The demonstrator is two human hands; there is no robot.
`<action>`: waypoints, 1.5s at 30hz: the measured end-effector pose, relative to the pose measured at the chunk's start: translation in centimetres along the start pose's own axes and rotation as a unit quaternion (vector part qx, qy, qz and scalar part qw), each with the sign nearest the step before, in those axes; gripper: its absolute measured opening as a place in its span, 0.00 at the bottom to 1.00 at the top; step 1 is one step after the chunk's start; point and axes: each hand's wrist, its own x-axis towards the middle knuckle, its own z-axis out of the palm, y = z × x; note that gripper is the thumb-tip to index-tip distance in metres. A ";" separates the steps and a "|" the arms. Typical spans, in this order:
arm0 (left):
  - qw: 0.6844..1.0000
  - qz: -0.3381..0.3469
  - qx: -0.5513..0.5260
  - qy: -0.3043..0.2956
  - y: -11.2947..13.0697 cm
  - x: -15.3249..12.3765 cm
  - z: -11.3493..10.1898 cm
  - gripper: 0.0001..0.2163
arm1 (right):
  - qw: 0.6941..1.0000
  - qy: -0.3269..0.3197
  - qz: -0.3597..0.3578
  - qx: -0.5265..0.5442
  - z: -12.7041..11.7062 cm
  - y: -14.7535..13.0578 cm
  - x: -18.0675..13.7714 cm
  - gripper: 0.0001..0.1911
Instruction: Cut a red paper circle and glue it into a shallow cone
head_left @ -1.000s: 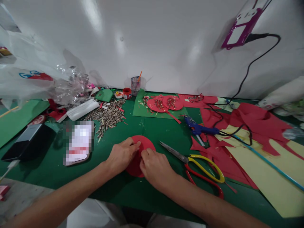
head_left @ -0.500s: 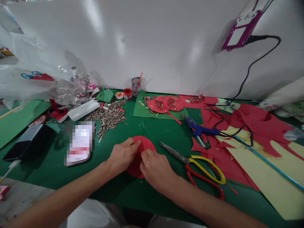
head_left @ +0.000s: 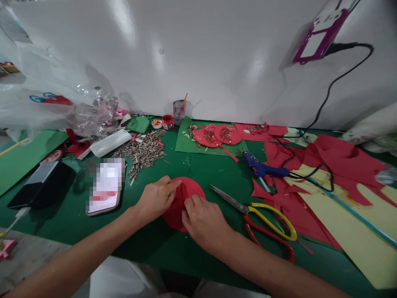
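A round piece of red paper (head_left: pixel 178 216) lies on the green tabletop in front of me, partly covered by both hands. My left hand (head_left: pixel 156 198) rests on its left side, fingers curled and the index finger pressing on the paper near the top. At the right part of the circle is my right hand (head_left: pixel 203 217), its fingers bent together against the paper; the fingertips are partly hidden. Scissors (head_left: pixel 245 209) with one yellow and one red handle lie partly open just right of my right hand.
A blue glue gun (head_left: pixel 263 169) and red paper scraps (head_left: pixel 297 207) lie to the right. Behind are red circles (head_left: pixel 226 135) bearing sunflower seeds. A seed pile (head_left: pixel 145 153), a phone (head_left: pixel 105 186) and a black device (head_left: pixel 40 186) occupy the left. A white wall (head_left: pixel 201 62) stands behind.
The view has shifted slightly, so everything sits a little further right. My left hand has moved slightly back from the circle's middle toward its left edge. The right hand stays at the paper.
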 end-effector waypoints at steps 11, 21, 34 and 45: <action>0.997 0.013 0.058 -0.050 0.8 0.4 0.0 0.17 | 0.999 0.015 -0.030 -0.026 0.5 0.1 -0.2 0.08; 0.999 0.038 -0.022 -0.006 -0.1 0.3 -1.0 0.18 | 0.998 0.034 -0.040 -0.042 0.7 0.0 -1.4 0.10; 0.944 -0.056 -0.316 0.076 -1.5 1.6 -1.4 0.14 | 0.999 0.020 -0.037 -0.029 0.1 0.0 -1.8 0.10; 0.938 -0.073 -0.319 0.114 -1.5 2.9 -1.5 0.07 | 1.000 0.000 -0.023 -0.008 -1.1 1.2 -1.0 0.11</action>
